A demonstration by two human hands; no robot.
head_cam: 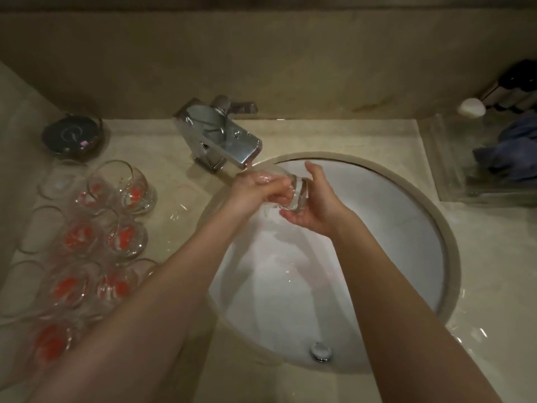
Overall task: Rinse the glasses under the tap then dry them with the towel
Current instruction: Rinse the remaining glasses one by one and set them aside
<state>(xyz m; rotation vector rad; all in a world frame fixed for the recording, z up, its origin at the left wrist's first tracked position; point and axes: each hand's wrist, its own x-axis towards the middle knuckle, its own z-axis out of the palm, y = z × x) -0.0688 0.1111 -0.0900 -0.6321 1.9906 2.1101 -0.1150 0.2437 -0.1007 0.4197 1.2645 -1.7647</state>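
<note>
There was only one camera, and it sat on the person's head. It looked forward and steeply down, almost straight into the round white sink [406, 228]. It was close, so both bare arms reached up from the bottom edge into the middle. The wide lens bent the edges of the view. The tap [220, 141] stood above the middle, with the wall behind it along the top. The table [494, 271] stretched out to the left and right sides of the sink.
</note>
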